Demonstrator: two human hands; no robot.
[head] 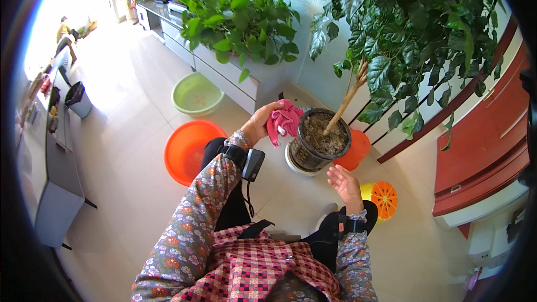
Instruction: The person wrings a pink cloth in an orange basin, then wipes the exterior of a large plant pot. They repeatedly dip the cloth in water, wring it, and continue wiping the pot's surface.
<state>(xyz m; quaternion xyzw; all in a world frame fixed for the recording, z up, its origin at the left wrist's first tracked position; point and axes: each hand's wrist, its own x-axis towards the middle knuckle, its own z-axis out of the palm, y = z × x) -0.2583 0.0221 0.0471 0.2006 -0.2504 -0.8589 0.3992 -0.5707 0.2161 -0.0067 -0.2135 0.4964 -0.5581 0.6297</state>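
Observation:
My left hand (256,125) is closed on a crumpled pink cloth (285,119), just left of the rim of a dark plant pot (312,151). The pot holds soil and a thick bare trunk (346,96) that leans to the upper right under dense green leaves (390,46). It stands on a white saucer (295,167). Below and to the right of the pot, my right hand (346,184) is held palm up with its fingers apart and nothing in it. An orange-red plastic basin (191,151) lies on the floor to the left of my left forearm.
A pale green basin (197,94) sits beside a white cabinet (222,73) that bears a leafy potted plant (243,25). A stool with an orange-slice top (384,200) is near my right knee. A grey bin (79,100) and a person (63,29) are further left.

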